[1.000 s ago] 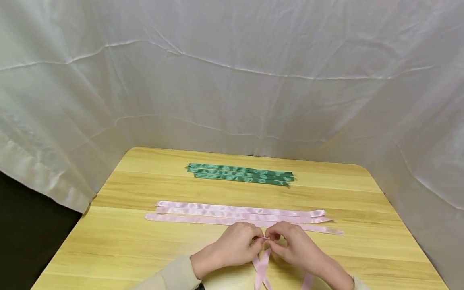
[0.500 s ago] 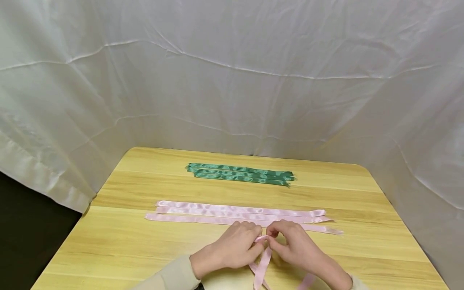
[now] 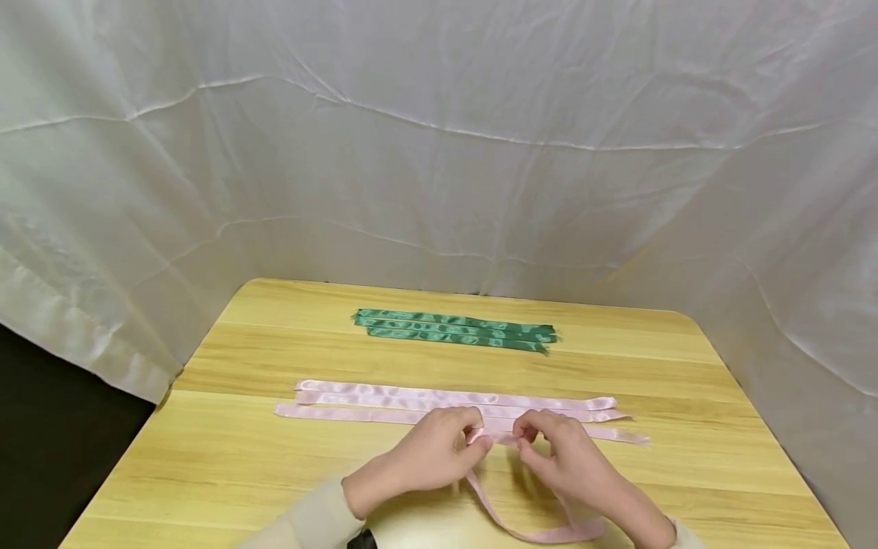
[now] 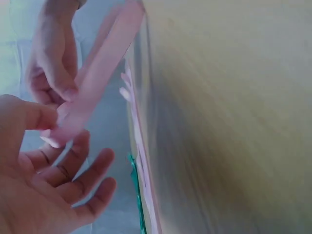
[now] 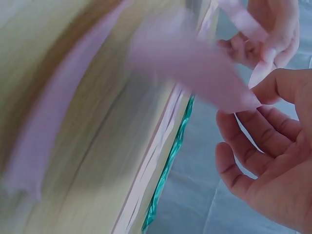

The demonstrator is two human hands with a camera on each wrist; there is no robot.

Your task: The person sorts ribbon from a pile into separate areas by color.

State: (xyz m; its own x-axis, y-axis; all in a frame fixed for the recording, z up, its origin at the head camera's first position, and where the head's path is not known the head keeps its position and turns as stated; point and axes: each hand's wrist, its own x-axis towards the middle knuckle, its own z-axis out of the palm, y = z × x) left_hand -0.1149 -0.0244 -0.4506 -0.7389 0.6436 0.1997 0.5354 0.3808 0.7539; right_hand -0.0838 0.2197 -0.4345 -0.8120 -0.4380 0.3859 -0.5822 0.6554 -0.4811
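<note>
My left hand (image 3: pixel 435 451) and right hand (image 3: pixel 565 461) face each other low over the table, a short gap apart. Each pinches the same pink satin ribbon (image 3: pixel 506 439) between thumb and forefinger, so a short piece stretches across. The remainder of it hangs in a loop below the hands toward the front edge. In the left wrist view, a length of the ribbon (image 4: pixel 105 73) slants up from the left thumb and forefinger, the other fingers loosely spread. In the right wrist view, a blurred ribbon tail (image 5: pixel 190 63) trails from the right fingertips.
Several pink ribbons (image 3: pixel 384 398) lie side by side just beyond the hands, partly covered by them. Farther back are several shorter green ribbons (image 3: pixel 453 329) with frayed ends. The wooden table (image 3: pixel 226 457) is bordered by a pale hanging cloth (image 3: pixel 439 191).
Both hands have moved slightly away from me and apart, stretching a short piece of ribbon between them. The crossed tails hanging below have become a wide loop.
</note>
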